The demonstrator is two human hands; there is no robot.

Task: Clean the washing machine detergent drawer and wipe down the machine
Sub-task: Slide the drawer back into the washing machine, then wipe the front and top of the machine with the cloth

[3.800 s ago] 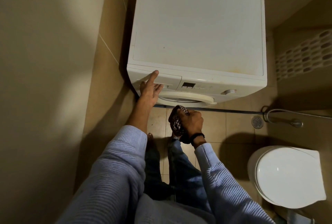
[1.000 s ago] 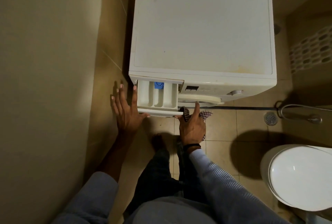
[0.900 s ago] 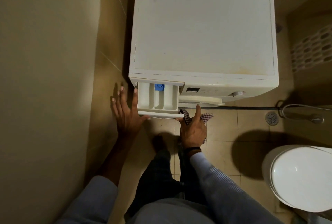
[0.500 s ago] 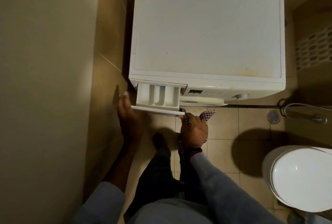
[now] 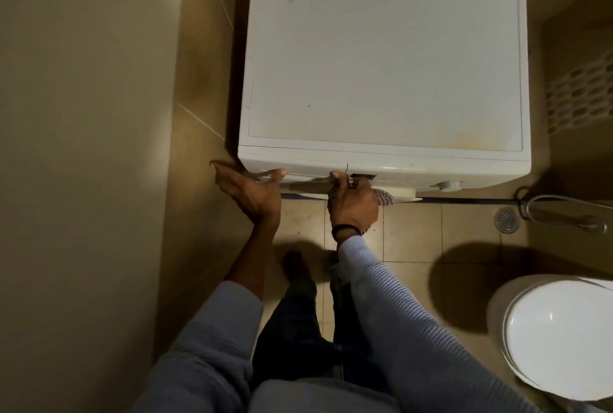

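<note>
Squeezing against the tiled wall (image 5: 205, 47) on its left, the washing machine (image 5: 384, 47) leaves only a thin dark gap there. Open floor (image 5: 411, 230) lies before it, with a toilet (image 5: 557, 339) to the right. The detergent drawer (image 5: 306, 185) juts just slightly from the machine's front, at its top-left edge. The left hand (image 5: 252, 195) is spread, fingers straight toward the wall, thumb touching the drawer's left end. The right hand (image 5: 353, 205) has its fingers clenched round a checked cloth (image 5: 384, 196), thumb on the drawer's right end.
</note>
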